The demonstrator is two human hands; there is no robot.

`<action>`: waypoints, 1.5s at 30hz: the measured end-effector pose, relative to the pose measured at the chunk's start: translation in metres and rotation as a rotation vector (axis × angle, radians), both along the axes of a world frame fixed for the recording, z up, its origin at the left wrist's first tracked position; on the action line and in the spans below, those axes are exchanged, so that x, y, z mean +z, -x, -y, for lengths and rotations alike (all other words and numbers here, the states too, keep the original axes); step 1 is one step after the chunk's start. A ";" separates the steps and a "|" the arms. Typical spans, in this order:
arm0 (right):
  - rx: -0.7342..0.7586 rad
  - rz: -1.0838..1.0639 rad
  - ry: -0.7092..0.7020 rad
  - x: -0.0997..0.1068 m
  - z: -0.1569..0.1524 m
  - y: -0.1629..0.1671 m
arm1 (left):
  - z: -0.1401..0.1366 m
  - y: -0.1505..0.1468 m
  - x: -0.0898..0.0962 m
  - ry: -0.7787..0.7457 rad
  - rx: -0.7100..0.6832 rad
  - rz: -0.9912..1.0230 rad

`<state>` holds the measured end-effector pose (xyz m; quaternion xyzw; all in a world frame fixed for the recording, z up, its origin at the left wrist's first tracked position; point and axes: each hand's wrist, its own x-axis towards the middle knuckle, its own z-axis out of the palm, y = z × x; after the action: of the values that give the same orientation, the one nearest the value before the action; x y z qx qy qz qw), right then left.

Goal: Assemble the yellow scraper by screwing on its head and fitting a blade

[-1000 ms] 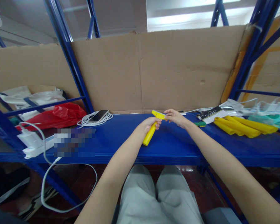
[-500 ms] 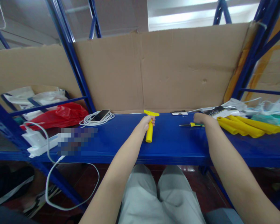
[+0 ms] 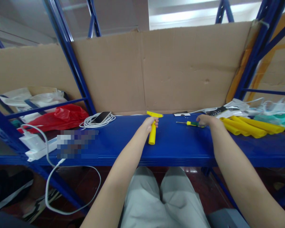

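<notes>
- Gripping a yellow scraper (image 3: 152, 129) by its handle, our left hand (image 3: 149, 123) stands the T-shaped tool upright, head on top, at the middle of the blue shelf (image 3: 175, 148).
- At 3 o'clock from the scraper, our right hand (image 3: 205, 120) curls over a green-and-yellow screwdriver (image 3: 190, 123) lying flat, shaft pointing to 9 o'clock; fingers rest on the handle, though whether they have clenched we cannot tell.
- Lifting the driver cleanly calls, we judge, for a firm pinch at mid-handle while the left hand keeps the scraper steady.
- Yellow handles (image 3: 249, 127) are piled at 3 o'clock beyond the right hand; a phone (image 3: 101, 117) sits on coiled white cable (image 3: 95, 123) at 9 o'clock.
</notes>
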<state>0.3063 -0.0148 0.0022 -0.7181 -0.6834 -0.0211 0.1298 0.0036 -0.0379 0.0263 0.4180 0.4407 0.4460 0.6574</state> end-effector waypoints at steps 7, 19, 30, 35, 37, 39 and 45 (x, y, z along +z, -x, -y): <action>-0.017 0.203 0.161 0.011 0.009 0.044 | 0.001 -0.001 0.000 -0.002 -0.007 -0.009; -0.052 0.139 0.238 0.015 0.014 0.033 | -0.001 -0.002 -0.002 -0.019 -0.013 0.005; 0.167 -0.192 -0.415 0.021 0.014 0.054 | -0.001 -0.005 -0.005 -0.161 0.063 -0.131; 0.158 -0.370 -0.662 0.022 0.013 0.062 | -0.002 -0.005 -0.005 -0.178 0.055 -0.129; 0.144 -0.434 -0.746 0.023 0.014 0.065 | -0.004 -0.005 -0.006 -0.177 0.050 -0.115; 0.132 -0.496 -0.837 0.024 0.015 0.069 | -0.007 -0.004 -0.008 -0.159 0.048 -0.103; 0.143 -0.793 -1.067 0.027 0.016 0.074 | -0.019 -0.001 -0.017 -0.093 0.021 -0.059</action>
<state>0.2319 -0.0308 0.0294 -0.4615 -0.5258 -0.0822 0.7097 0.0042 -0.0190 0.0091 0.4563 0.4431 0.4605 0.6192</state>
